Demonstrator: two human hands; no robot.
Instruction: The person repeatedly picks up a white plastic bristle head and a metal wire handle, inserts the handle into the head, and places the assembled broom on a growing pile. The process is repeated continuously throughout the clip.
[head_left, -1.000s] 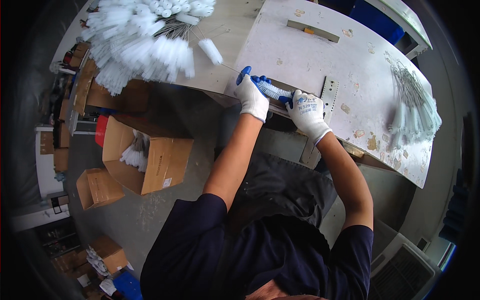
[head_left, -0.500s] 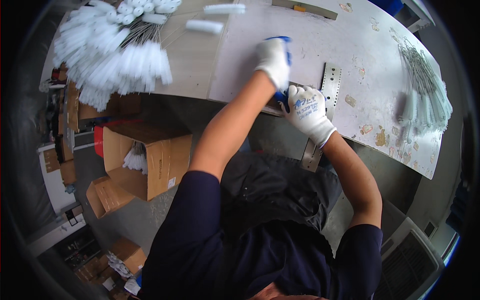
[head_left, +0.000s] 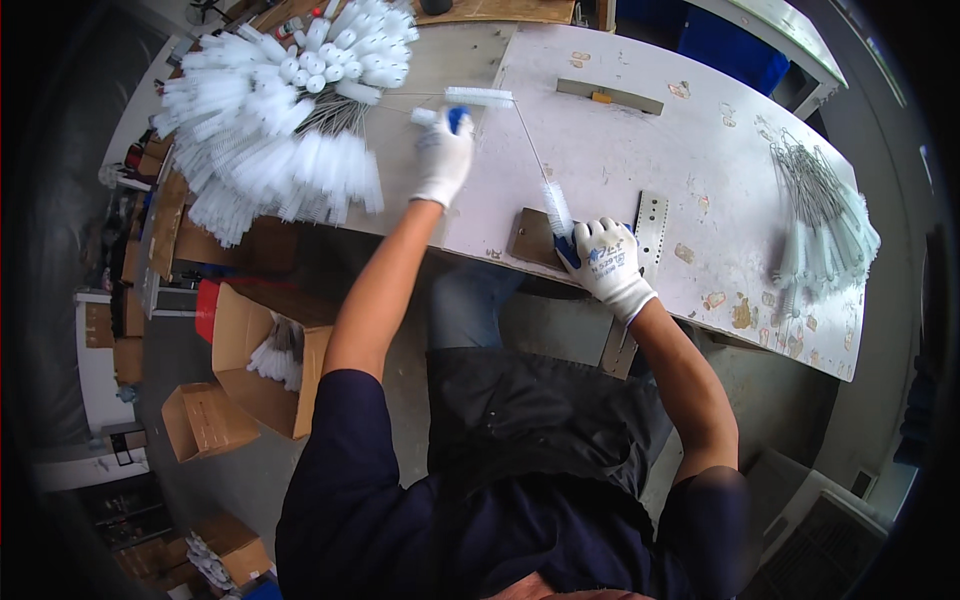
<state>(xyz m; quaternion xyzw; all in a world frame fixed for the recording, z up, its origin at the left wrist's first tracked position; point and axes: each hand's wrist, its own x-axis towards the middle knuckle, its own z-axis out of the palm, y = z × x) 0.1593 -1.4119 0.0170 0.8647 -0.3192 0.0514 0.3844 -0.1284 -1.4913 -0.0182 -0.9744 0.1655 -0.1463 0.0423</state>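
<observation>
My gloved left hand (head_left: pixel 445 158) reaches over the left part of the table, at a short white bristle brush (head_left: pixel 424 117). Its fingers are partly blurred, and I cannot tell whether they grip that brush. My gloved right hand (head_left: pixel 606 264) is closed at the table's front edge, its thumb against the lower end of a wire-handled bristle brush (head_left: pixel 556 206) whose wire slants away to the far left. Beside it lies a dark flat block (head_left: pixel 534 238). Another white brush (head_left: pixel 478 97) lies beyond my left hand.
A large heap of white brushes (head_left: pixel 270 120) covers the table's left side. More wire-handled brushes (head_left: pixel 825 215) lie bundled at the right. A perforated metal bar (head_left: pixel 651 232) stands beside my right hand; a metal strip (head_left: pixel 610 96) lies farther back. Cardboard boxes (head_left: pixel 270 360) stand on the floor, left.
My left hand has moved left, away from my right hand, to the loose brushes. A brush now shows at my right hand, which stays near the block. The whole view has shifted.
</observation>
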